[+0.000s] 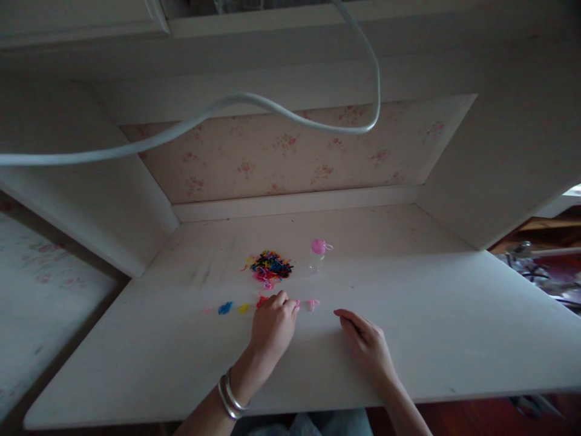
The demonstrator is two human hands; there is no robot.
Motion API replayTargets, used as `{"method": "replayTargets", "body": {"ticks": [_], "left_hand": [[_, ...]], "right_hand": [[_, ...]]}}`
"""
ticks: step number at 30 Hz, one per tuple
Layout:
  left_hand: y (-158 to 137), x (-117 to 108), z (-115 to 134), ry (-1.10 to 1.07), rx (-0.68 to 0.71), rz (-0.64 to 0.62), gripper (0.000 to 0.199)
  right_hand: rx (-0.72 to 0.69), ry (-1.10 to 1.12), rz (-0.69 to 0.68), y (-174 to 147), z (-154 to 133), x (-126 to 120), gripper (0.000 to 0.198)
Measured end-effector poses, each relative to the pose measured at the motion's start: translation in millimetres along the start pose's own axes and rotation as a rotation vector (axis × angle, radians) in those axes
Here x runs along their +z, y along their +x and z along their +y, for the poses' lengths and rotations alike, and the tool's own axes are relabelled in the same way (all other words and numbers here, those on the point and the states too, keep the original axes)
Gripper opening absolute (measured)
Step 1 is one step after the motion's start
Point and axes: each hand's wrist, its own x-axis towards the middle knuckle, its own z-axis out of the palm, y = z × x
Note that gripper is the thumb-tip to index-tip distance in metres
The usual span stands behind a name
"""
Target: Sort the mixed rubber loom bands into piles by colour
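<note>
My left hand point(275, 321) is closed in a pinch over the table, with a bit of pink rubber band point(297, 304) showing at its fingertips. Just right of those fingers lies a small pink bunch point(312, 304). A red bunch point(262, 301) is partly hidden behind the left hand. Further left in the same row are yellow point(244, 308), blue point(225, 308) and pale pink point(207, 310) bunches. My right hand point(365, 342) rests on the table to the right, fingers drawn together, nothing visible in them. Beyond the hands sits a mixed pile of small coloured rubber bands point(272, 266).
A small clear bottle with a pink lid point(318, 246) and a loop stands right of the pile. The white table point(436, 327) has side panels and a flowered back wall point(290, 151). A white cable point(236, 100) hangs across the upper view.
</note>
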Motion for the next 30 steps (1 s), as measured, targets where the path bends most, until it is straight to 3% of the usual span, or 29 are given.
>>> {"method": "replayTargets", "body": {"ticks": [7, 13, 19, 24, 27, 30], "left_hand": [[3.6, 9.2, 5.6, 0.036, -0.014, -0.003, 0.019], [-11.7, -7.8, 0.2, -0.081, -0.013, 0.039, 0.023], [-56.4, -19.4, -49.4, -0.321, -0.141, 0.145, 0.025], [-95.4, -15.3, -98.9, -0.528, -0.432, 0.171, 0.030], [-108.3, -12.2, -112.9, -0.583, -0.551, 0.240, 0.033], [-110.9, -10.4, -114.3, -0.615, -0.582, 0.313, 0.035]], "right_hand": [[0.005, 0.009, -0.001, 0.1, -0.4, -0.7, 0.031], [0.000, 0.007, 0.008, 0.7, -2.2, -1.4, 0.032], [-0.002, -0.003, -0.003, 1.3, 0.3, -0.5, 0.030], [0.009, -0.032, -0.013, 2.6, 1.9, 1.6, 0.029], [0.041, -0.033, -0.023, 2.2, 4.2, 3.0, 0.029], [0.137, -0.020, -0.015, 1.9, 5.7, 5.1, 0.032]]}}
